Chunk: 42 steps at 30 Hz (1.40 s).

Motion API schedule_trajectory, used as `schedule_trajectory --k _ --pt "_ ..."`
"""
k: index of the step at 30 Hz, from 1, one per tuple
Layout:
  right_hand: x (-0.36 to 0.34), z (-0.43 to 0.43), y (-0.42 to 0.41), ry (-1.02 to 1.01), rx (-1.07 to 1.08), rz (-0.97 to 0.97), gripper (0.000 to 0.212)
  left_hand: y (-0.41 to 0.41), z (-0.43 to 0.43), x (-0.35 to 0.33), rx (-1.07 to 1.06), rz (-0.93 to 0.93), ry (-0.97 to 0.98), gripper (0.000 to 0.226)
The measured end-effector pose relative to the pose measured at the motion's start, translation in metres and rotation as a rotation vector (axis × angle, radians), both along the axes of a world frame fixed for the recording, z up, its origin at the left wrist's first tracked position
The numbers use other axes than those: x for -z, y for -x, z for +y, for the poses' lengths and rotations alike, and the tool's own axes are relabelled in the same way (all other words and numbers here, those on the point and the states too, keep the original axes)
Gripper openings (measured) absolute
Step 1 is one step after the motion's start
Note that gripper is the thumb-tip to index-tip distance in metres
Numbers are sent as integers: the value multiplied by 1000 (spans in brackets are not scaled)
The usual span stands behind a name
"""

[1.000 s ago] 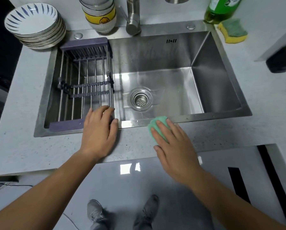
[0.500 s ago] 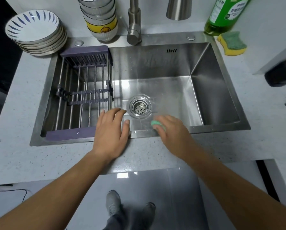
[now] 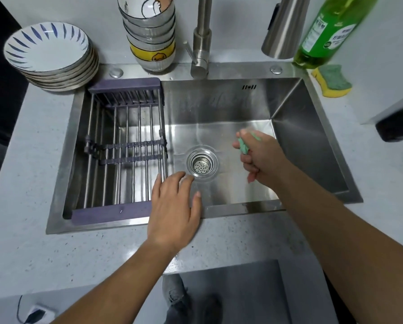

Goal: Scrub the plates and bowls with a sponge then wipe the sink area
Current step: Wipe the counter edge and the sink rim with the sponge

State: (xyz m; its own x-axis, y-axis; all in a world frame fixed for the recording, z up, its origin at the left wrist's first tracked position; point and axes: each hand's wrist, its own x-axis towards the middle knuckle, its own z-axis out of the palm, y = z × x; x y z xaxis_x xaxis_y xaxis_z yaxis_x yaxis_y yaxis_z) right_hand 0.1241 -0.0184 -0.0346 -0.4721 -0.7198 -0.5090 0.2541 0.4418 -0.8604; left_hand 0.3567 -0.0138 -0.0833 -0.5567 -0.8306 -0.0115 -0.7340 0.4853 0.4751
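While the left hand [image 3: 172, 211] lies flat across the front rim of the sink [image 3: 242, 208], fingers straight, slack and holding nothing, the right hand [image 3: 263, 160] is down inside the basin with its fingers curled tight round the sponge [image 3: 243, 146].

The sponge is pale green, thin and soft, and it is crumpled by the grip. Only two bits of it show: a narrow strip on the thumb side of the fist, and a small flap over the top of the fingers. The rest is hidden in the fist, so its full shape cannot be told. The strip runs roughly front to back, and its free end points toward the sink's back wall and a little left.

The sponge sits right of the drain [image 3: 202, 163], toward the back right corner of the basin floor. Whether it touches the steel cannot be told.

The left fingertips reach over the rim into the basin, just beside the near right corner of the rack [image 3: 125, 148] and near the drain.

On the counter [image 3: 32, 242], the plates [image 3: 48, 52] are stacked at the back left. The bowls [image 3: 151, 38] are stacked behind the rack, beside the tap [image 3: 201, 43]. A bottle [image 3: 331, 31] and a yellow sponge [image 3: 333, 83] stand at the back right.
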Motion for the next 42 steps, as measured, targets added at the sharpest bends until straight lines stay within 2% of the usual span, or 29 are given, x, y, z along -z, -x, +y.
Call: schedule_trajectory --k 3,12,20,23,24,26,28,31,33,39,42 --pt "3 -6 1 19 -25 63 24 -1 0 1 11 -10 1 51" --pt "9 -7 7 -64 -151 244 46 2 1 -2 -5 -52 14 55" --pt "6 4 9 -97 -141 347 44 4 4 -4 -13 -44 30 55" --pt "-5 20 7 -43 -255 366 37 4 5 -5 -17 -40 33 54" --pt "-8 30 2 -20 -325 421 30 5 5 -5 -16 -34 32 54" --pt "-8 57 -14 107 -438 677 20 4 5 -6 -19 -4 41 53" --pt "-3 86 -43 238 -517 934 26 3 4 -5 -18 35 48 49" --pt "15 121 -87 50 -780 1272 57 2 5 -3 -15 77 50 46" --pt "28 138 -104 -71 -883 1397 66 1 6 -3 -18 86 49 46" --pt "43 186 -96 -115 -870 1444 60 2 8 -4 10 31 20 55" --pt "50 206 -61 -312 -673 1419 58 -2 8 -3 15 34 5 55"
